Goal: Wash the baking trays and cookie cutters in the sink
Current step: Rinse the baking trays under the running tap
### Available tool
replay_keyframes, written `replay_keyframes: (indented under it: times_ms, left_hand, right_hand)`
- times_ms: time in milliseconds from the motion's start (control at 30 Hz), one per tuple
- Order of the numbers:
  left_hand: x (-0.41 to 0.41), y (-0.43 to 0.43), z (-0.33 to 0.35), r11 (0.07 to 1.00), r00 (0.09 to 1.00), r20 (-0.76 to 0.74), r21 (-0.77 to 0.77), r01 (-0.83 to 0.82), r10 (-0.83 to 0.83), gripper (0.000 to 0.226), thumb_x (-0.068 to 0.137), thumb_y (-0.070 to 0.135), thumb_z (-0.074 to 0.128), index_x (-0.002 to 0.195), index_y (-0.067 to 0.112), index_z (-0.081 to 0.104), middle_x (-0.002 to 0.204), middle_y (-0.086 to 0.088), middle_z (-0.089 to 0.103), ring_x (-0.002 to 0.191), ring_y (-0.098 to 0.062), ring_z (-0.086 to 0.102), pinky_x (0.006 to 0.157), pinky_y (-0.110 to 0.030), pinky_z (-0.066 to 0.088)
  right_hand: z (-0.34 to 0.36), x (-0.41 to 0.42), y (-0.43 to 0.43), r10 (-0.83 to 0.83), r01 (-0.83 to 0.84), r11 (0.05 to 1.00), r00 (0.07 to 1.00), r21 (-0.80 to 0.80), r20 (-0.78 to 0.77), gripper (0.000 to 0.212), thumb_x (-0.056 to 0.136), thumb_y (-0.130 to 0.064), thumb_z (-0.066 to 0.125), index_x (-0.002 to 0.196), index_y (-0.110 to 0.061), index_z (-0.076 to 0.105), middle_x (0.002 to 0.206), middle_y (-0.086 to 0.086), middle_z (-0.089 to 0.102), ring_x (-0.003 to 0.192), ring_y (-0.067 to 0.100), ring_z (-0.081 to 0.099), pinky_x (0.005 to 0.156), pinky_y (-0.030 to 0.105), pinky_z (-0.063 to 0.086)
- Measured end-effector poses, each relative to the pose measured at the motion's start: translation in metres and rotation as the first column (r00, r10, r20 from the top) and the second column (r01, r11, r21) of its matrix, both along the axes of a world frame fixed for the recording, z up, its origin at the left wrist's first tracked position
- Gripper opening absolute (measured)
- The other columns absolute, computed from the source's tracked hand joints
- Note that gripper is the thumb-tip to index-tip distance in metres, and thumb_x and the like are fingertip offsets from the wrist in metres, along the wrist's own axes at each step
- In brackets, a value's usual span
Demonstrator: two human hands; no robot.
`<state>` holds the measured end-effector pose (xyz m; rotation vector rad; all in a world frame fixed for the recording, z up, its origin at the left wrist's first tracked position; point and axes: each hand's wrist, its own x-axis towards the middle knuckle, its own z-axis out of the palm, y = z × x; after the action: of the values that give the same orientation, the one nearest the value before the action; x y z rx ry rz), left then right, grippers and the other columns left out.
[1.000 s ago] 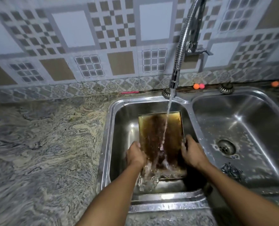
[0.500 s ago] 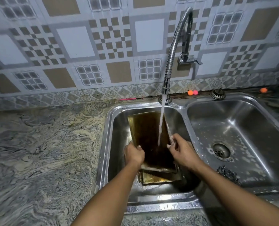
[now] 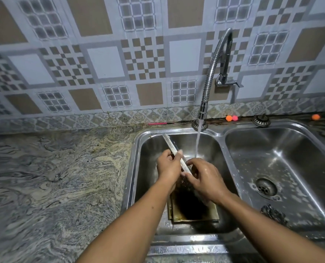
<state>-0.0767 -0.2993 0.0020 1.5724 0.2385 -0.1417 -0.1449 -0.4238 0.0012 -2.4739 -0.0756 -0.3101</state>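
Head camera: both my left hand (image 3: 168, 166) and right hand (image 3: 205, 179) grip the baking tray (image 3: 174, 150), middle of frame, in the sink (image 3: 137, 158). I just tipped it on edge, maybe to rinse its back.

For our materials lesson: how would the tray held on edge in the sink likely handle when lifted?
Probably stiff: the tray shows a straight edge with left hand and right hand gripping one end. Likely slippery: water runs, right hand glistens. Thin edge suggests lightness.

Dim cool light, glare streaks on the sink (image 3: 283, 168) steel, soft blur and wide-angle bending at edges.
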Motion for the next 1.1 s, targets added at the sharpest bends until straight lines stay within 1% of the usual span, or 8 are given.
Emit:
replay_keyframes:
  times_ms: [133, 200, 300, 500, 633, 800, 933, 1100]
  left_hand:
    - [0.003, 0.002, -0.007, 1.0, 1.0, -0.006, 0.025, 0.015, -0.014, 0.014, 0.096, 0.013, 0.065, 0.099, 0.0, 0.067, 0.091, -0.004, 0.072, 0.084, -0.017, 0.066, 0.08, -0.027, 0.051]
    - [0.005, 0.003, -0.008, 0.999, 0.997, -0.052, 0.005, 0.048, -0.048, 0.026, 0.096, 0.016, 0.066, 0.12, 0.005, 0.068, 0.112, -0.008, 0.075, 0.104, -0.02, 0.071, 0.1, -0.036, 0.054]
    - [0.005, 0.007, -0.011, 0.997, 0.993, -0.093, -0.022, 0.076, -0.077, 0.035, 0.097, 0.02, 0.066, 0.132, 0.013, 0.065, 0.119, -0.007, 0.073, 0.11, -0.021, 0.07, 0.106, -0.045, 0.051]
    - [-0.009, 0.021, -0.023, 0.983, 0.962, -0.214, -0.111, 0.147, -0.168, 0.045, 0.104, 0.019, 0.055, 0.148, 0.02, 0.048, 0.149, 0.001, 0.051, 0.137, -0.02, 0.048, 0.116, -0.04, 0.033]
    - [-0.009, 0.022, -0.047, 0.997, 0.98, -0.186, 0.012, 0.075, -0.071, 0.038, 0.105, 0.022, 0.052, 0.142, 0.033, 0.055, 0.127, 0.003, 0.069, 0.097, -0.007, 0.065, 0.08, -0.023, 0.051]
    - [-0.011, 0.021, -0.053, 0.999, 0.978, -0.209, 0.032, 0.029, -0.021, 0.038, 0.103, 0.023, 0.057, 0.141, 0.026, 0.057, 0.133, -0.001, 0.067, 0.115, -0.019, 0.066, 0.105, -0.038, 0.05]
    - [-0.01, 0.025, -0.055, 0.999, 0.969, -0.246, 0.036, -0.006, 0.015, 0.042, 0.099, 0.024, 0.061, 0.141, 0.029, 0.057, 0.131, -0.008, 0.068, 0.124, -0.031, 0.062, 0.105, -0.05, 0.05]
    - [-0.006, 0.029, -0.049, 0.999, 0.982, -0.184, 0.01, -0.032, 0.033, 0.044, 0.096, 0.014, 0.065, 0.139, 0.018, 0.058, 0.132, -0.006, 0.067, 0.116, -0.019, 0.065, 0.106, -0.045, 0.051]
  right_hand:
    - [-0.007, 0.0, -0.01, -0.058, 0.069, 0.982, 0.996, 0.177, -0.066, 0.02, 0.092, -0.037, 0.068, 0.109, -0.027, 0.071, 0.105, -0.012, 0.064, 0.099, 0.006, 0.056, 0.094, 0.036, 0.049]
    - [-0.012, 0.002, -0.021, -0.133, 0.16, 0.973, 0.978, 0.167, -0.159, 0.026, 0.092, -0.04, 0.066, 0.115, -0.029, 0.068, 0.116, -0.008, 0.059, 0.11, 0.012, 0.051, 0.101, 0.039, 0.046]
    - [-0.022, 0.007, -0.038, -0.261, 0.327, 0.922, 0.92, 0.208, -0.292, 0.027, 0.089, -0.043, 0.068, 0.116, -0.041, 0.062, 0.132, 0.0, 0.049, 0.123, 0.022, 0.048, 0.109, 0.046, 0.042]
    - [-0.03, 0.003, -0.056, -0.26, 0.447, 0.74, 0.88, 0.503, -0.398, 0.019, 0.092, -0.022, 0.069, 0.103, -0.031, 0.055, 0.113, -0.004, 0.06, 0.105, 0.023, 0.06, 0.097, 0.043, 0.049]
    - [-0.026, -0.007, -0.055, -0.327, 0.398, 0.771, 0.917, 0.497, -0.227, 0.028, 0.093, -0.004, 0.063, 0.095, -0.031, 0.054, 0.093, -0.009, 0.059, 0.084, 0.014, 0.06, 0.07, 0.022, 0.048]
    - [-0.013, -0.019, -0.04, -0.233, 0.235, 0.904, 0.971, 0.356, -0.051, 0.027, 0.094, -0.008, 0.062, 0.103, -0.03, 0.049, 0.095, -0.012, 0.062, 0.082, -0.004, 0.059, 0.063, 0.022, 0.048]
    - [-0.017, -0.027, -0.039, -0.145, 0.148, 0.954, 0.989, 0.262, -0.032, 0.036, 0.094, -0.015, 0.062, 0.116, -0.034, 0.041, 0.096, -0.011, 0.064, 0.081, 0.003, 0.064, 0.065, 0.032, 0.058]
    - [-0.02, -0.034, -0.042, -0.137, 0.142, 0.975, 0.99, 0.174, -0.04, 0.049, 0.093, -0.022, 0.065, 0.13, -0.032, 0.036, 0.098, -0.016, 0.06, 0.073, 0.003, 0.062, 0.064, 0.029, 0.055]
